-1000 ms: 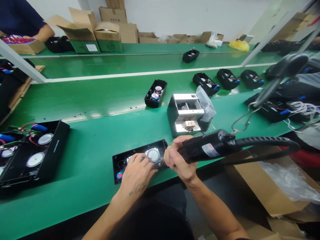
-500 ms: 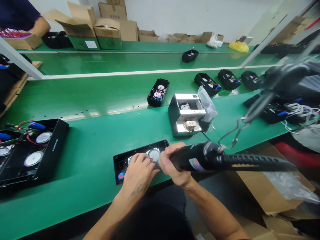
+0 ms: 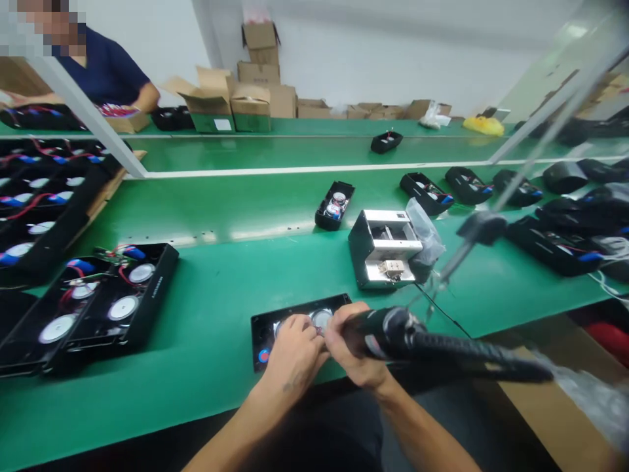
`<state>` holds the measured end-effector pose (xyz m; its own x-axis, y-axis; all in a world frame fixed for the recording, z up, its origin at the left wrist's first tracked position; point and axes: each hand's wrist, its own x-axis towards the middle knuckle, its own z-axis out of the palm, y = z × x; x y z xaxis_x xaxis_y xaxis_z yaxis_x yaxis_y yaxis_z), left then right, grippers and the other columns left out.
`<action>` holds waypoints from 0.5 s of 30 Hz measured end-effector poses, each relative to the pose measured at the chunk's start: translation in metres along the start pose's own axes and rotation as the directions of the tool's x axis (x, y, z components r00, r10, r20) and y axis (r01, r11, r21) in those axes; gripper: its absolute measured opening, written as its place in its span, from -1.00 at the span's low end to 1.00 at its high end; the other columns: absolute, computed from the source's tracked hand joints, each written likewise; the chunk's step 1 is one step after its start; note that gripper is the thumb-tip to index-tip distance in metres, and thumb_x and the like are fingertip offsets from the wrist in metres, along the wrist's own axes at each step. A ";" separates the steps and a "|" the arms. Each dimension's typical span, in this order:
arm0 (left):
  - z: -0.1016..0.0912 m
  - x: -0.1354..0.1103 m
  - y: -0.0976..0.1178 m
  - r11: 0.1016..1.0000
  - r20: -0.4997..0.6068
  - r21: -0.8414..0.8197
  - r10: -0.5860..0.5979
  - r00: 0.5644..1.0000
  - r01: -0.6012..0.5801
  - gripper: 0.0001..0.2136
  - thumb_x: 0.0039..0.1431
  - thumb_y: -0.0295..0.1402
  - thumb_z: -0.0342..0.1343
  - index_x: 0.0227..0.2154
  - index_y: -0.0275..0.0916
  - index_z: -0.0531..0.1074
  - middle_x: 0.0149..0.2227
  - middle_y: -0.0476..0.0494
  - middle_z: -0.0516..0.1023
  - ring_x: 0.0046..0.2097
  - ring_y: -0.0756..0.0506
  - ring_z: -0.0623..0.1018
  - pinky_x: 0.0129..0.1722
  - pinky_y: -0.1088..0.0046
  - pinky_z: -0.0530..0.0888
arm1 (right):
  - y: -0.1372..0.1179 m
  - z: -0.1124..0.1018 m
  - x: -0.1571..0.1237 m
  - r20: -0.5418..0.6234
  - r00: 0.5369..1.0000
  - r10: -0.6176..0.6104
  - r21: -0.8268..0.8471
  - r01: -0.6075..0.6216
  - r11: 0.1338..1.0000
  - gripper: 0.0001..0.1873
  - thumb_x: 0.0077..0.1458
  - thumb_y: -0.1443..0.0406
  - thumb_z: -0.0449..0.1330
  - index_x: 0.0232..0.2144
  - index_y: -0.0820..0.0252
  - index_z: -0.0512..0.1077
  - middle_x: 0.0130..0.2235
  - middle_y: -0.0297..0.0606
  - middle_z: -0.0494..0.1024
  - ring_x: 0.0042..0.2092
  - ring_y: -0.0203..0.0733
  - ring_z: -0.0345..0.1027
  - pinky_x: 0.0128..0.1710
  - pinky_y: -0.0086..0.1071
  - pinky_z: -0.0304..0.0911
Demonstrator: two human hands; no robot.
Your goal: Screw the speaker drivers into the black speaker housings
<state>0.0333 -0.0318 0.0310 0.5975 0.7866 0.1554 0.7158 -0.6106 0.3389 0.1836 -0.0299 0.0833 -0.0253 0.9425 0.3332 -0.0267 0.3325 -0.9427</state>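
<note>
A flat black speaker panel (image 3: 263,328) with round silver speaker cones lies at the near edge of the green bench. My left hand (image 3: 293,354) rests on it, fingers curled and pinched over a cone; what they hold is hidden. My right hand (image 3: 356,357) is wrapped round a black electric screwdriver (image 3: 422,341), whose tip points down at the panel beside my left fingers. The tool's cable trails to the right and a hook hangs above it.
A silver and black box machine (image 3: 383,252) stands behind the panel. Open black speaker housings (image 3: 122,301) with wires sit at left. More housings (image 3: 427,193) line the belt at right. Cardboard boxes (image 3: 226,105) stand at the back, where another person (image 3: 98,72) works.
The view has tilted up and shifted left, showing more housings and the other person. My hands stay on the panel; the screwdriver has dropped lower and closer to level.
</note>
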 end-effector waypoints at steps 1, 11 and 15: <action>-0.005 -0.002 -0.002 1.000 0.016 0.001 0.002 1.000 -0.002 -0.92 0.22 -0.40 0.30 -0.23 -0.20 0.58 -0.25 -0.17 0.62 -0.05 -0.29 0.55 -0.01 0.00 0.56 | -0.003 -0.002 0.003 -0.007 1.000 -0.021 0.071 0.021 0.997 -0.81 0.19 0.32 0.32 -0.20 0.05 0.37 -0.47 -0.49 0.38 -0.52 -0.35 0.28 -0.53 -0.42 0.28; -0.022 -0.061 -0.084 0.955 -0.067 -0.221 -0.217 0.974 0.198 -0.13 -0.21 -0.46 0.44 0.26 0.06 0.36 0.39 -0.23 0.29 0.36 -0.42 0.36 0.28 -0.19 0.42 | 0.028 -0.132 0.032 -0.580 0.815 -0.006 -0.211 -0.144 0.967 -0.32 -0.10 0.14 0.53 0.04 0.20 0.45 -0.27 -0.27 0.57 -0.30 -0.14 0.49 -0.25 -0.20 0.46; -0.023 -0.034 -0.122 0.859 -0.237 -0.378 -0.451 0.860 0.346 -0.23 -0.27 -0.43 0.47 0.14 0.05 0.51 0.22 -0.16 0.44 0.24 -0.36 0.47 0.27 -0.09 0.45 | 0.083 -0.155 -0.005 -0.607 0.778 -0.164 -0.450 -0.165 0.878 0.01 -0.11 0.05 0.51 0.33 0.16 0.26 0.16 0.01 0.48 0.17 0.19 0.42 0.27 0.22 0.27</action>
<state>-0.0828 0.0175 0.0062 0.1052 0.9739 0.2010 0.6847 -0.2175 0.6956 0.3359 -0.0018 0.0004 0.5909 0.6983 0.4041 0.4301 0.1510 -0.8900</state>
